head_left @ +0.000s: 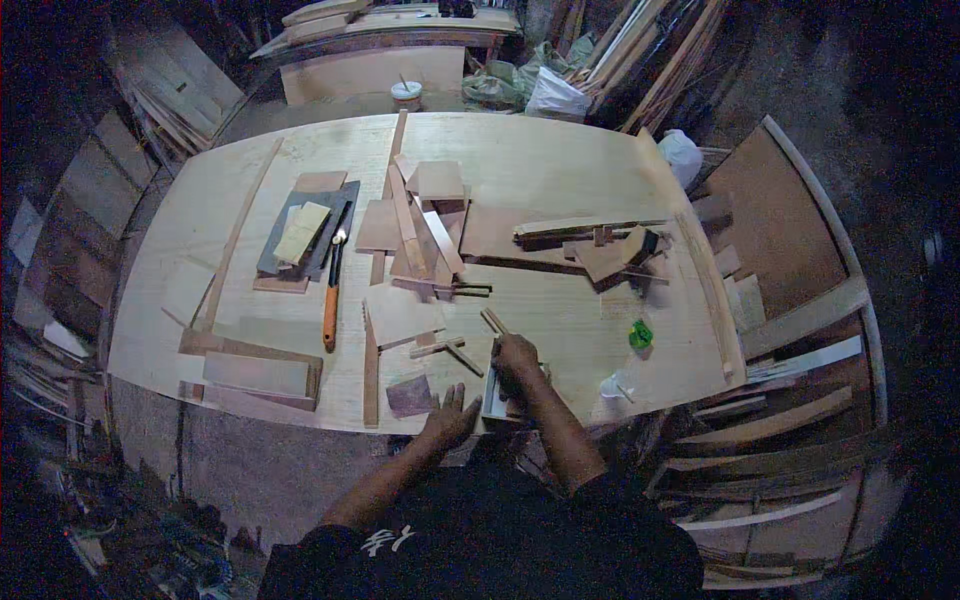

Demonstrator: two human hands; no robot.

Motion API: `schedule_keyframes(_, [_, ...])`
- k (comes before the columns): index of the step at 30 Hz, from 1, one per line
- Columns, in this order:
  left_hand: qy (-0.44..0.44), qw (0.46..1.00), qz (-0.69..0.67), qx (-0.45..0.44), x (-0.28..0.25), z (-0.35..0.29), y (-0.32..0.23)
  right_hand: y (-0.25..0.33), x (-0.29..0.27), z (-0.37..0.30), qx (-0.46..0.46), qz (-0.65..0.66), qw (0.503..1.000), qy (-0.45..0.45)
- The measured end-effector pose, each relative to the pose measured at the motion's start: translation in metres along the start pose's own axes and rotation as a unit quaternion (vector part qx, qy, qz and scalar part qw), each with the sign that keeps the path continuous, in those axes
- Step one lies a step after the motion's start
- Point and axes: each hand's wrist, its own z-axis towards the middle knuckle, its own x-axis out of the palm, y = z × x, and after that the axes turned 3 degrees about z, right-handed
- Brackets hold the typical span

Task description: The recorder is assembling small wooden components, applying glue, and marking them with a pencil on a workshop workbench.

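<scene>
My right hand [517, 358] is closed over the top of a small pale wooden piece [495, 396] standing at the near edge of the large plywood worktable [560, 160]. My left hand [449, 420] lies flat with fingers spread on the table edge just left of that piece, beside a small dark square scrap [410, 395]. Short thin wooden sticks [440, 348] lie just beyond both hands.
A handsaw with an orange handle [330, 300] lies left of centre next to a dark slab with pale blocks [300, 235]. Wood offcuts [425, 225] and strips [590, 240] are piled mid-table. A green object [640, 334] and a small white bottle [612, 386] sit to the right. Boards [255, 375] are stacked at the near left.
</scene>
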Motion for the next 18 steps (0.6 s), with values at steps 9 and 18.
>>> schedule_keyframes(9, [-0.038,0.999,-0.002,0.029,-0.008,-0.008,-0.002,-0.013,0.030,-0.002,0.001,-0.001,0.989,-0.147])
schedule_keyframes(18, [-0.065,0.995,0.064,0.032,-0.002,-0.006,-0.002,-0.015,0.032,0.006,0.006,-0.002,0.992,-0.124])
